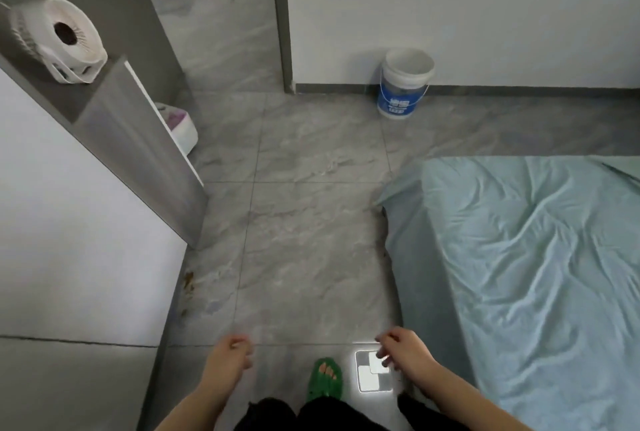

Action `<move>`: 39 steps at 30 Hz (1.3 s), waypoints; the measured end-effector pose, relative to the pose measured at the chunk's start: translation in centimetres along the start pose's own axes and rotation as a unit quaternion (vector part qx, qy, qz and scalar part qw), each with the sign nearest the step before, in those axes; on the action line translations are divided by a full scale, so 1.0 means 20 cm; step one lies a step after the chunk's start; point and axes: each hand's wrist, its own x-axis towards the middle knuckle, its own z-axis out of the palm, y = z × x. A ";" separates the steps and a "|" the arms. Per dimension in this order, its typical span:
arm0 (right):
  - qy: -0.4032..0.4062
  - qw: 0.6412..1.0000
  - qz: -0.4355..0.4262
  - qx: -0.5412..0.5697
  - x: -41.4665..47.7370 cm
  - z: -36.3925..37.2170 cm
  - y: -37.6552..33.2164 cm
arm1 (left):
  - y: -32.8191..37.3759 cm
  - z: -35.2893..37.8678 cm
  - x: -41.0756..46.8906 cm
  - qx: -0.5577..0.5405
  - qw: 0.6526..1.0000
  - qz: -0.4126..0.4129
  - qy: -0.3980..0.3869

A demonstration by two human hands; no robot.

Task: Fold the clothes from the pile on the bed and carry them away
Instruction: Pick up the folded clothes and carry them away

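Grey floor (311,222) bears a white bucket (403,84); left grip (230,354) and right grip (405,352) loosely curled, empty.

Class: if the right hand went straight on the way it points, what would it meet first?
Probably the grey floor tiles: the right hand points ahead and down, left of the bed, with nothing between. Depth is unclear.

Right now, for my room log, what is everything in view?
pale blue-green sheeted bed: one, blue-green, right side.
white plastic bucket with blue label: one, white, by far wall.
white round plastic fan: one, white, on grey cabinet, upper left.
white tub with purple contents: one, white, floor beside that cabinet.
green rubber sandal: one, green, on foot, bottom centre.
left hand: one, empty, bottom centre.
right hand: one, empty, beside bed.
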 end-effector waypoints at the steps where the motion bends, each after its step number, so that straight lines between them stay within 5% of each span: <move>1: -0.001 1.000 -0.013 0.001 0.08 -0.05 -0.15 | 0.08 0.00 0.06 0.001 1.000 -0.002 -0.004; 11: 0.030 0.986 -0.017 0.163 0.78 -0.41 -1.05 | 0.95 0.06 0.75 -0.027 0.999 -0.036 -0.017; 28: 0.154 0.949 0.158 0.227 1.70 -1.31 -1.43 | 2.90 0.81 1.76 0.020 0.991 0.029 -0.131; 39: 0.180 0.929 0.134 0.295 2.51 -2.14 -1.98 | 3.78 1.42 2.20 0.139 0.978 0.060 -0.141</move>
